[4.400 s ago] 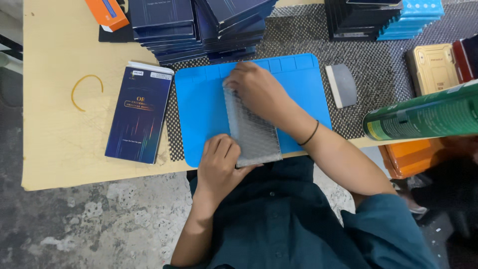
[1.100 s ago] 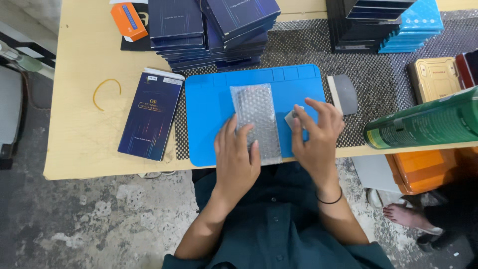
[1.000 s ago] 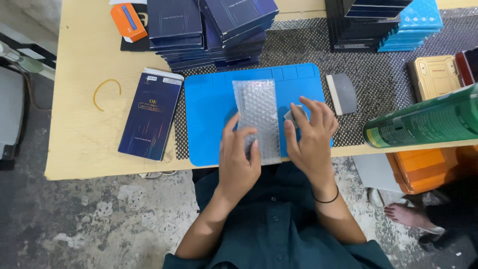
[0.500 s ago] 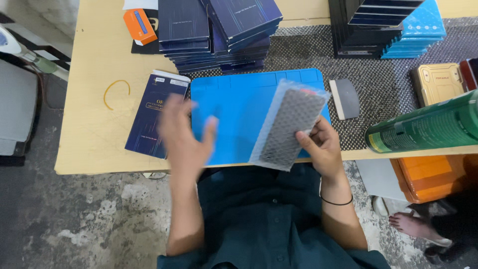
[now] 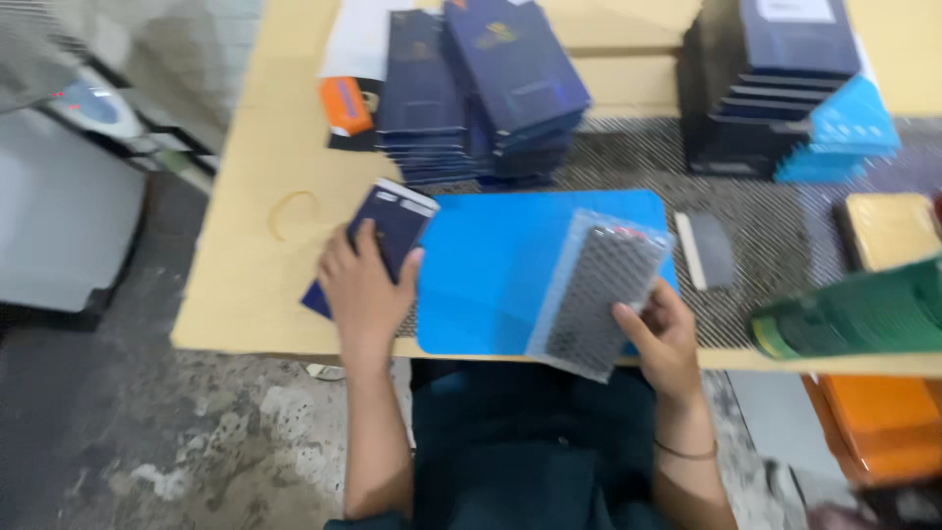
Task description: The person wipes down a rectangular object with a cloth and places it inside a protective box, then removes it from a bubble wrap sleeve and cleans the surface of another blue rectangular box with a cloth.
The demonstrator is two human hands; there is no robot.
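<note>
Packing midway: right hand (image 5: pixel 667 339) grips bubble-wrap pouch (image 5: pixel 601 290); left hand (image 5: pixel 365 285) clasps dark box (image 5: pixel 378 240), still unfilled.

Dark teal shirt, bare forearms, thin band (image 5: pixel 684 452) on the right wrist.

I see my left hand (image 5: pixel 365 285) lying on the dark blue box (image 5: pixel 385 236), my right hand (image 5: pixel 665 336) gripping a bubble-wrap pouch (image 5: pixel 599 290) over the blue mat (image 5: pixel 500 265).

I see a pale wooden table (image 5: pixel 245 294) over a stained grey concrete floor (image 5: pixel 177 442), evenly lit.
</note>
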